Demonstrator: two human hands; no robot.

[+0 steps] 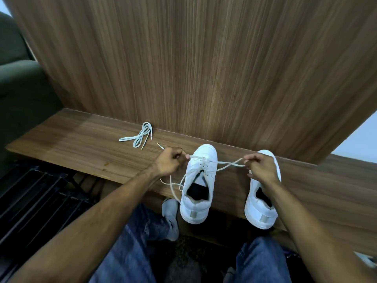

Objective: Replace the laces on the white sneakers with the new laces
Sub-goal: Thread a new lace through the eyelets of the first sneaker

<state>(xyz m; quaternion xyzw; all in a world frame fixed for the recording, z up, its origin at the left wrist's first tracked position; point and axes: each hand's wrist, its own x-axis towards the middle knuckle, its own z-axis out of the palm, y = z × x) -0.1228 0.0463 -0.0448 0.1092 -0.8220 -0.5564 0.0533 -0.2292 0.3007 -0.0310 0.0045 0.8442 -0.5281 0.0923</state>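
Two white sneakers stand on a wooden shelf, toes toward the wall. The left sneaker (201,180) has a white lace (226,165) threaded through its eyelets. My left hand (169,161) pinches one end of that lace just left of the toe. My right hand (260,168) pinches the other part of the lace, pulled out to the right, and covers the front of the right sneaker (263,203). Loose lace loops hang off the shelf edge below my left hand. A bundled white lace (138,135) lies on the shelf to the left.
The wooden shelf (71,144) runs along a wood-panelled wall (204,68). A dark green sofa (18,82) stands at far left, black slats (36,201) lie below the shelf. My jeans-clad knees and a grey-white shoe (171,217) are under the shelf edge.
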